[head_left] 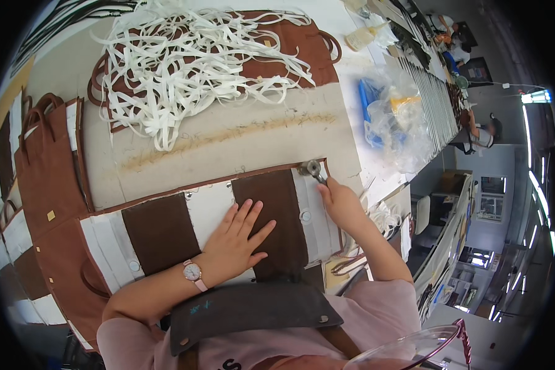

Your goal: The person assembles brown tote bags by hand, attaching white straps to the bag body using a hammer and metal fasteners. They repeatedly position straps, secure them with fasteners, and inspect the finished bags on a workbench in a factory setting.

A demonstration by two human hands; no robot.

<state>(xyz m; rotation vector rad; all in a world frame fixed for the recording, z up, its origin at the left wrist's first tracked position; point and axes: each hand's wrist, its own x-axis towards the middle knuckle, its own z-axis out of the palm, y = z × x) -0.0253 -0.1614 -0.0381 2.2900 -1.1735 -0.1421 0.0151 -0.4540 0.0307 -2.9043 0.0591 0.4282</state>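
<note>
A bag panel [268,213] with dark brown and white stripes and a reddish-brown edge lies across the bench in front of me. My left hand [228,243] rests flat on it with fingers spread, over a white stripe and the dark stripe beside it. In my right hand [344,206] is a small hammer [312,168], gripped by its short handle. Its metal head is at the panel's far right corner, over the edge; whether it touches cannot be made out. Round snaps, one a white button [306,216], sit on the pale end strips.
Past the panel, a tangle of white tape [185,68] covers a brown bag piece [317,52] with handles. Brown bags [49,160] are stacked at left. Clear plastic bags [401,123] and a bottle [361,38] lie at right. Other people work at the far right.
</note>
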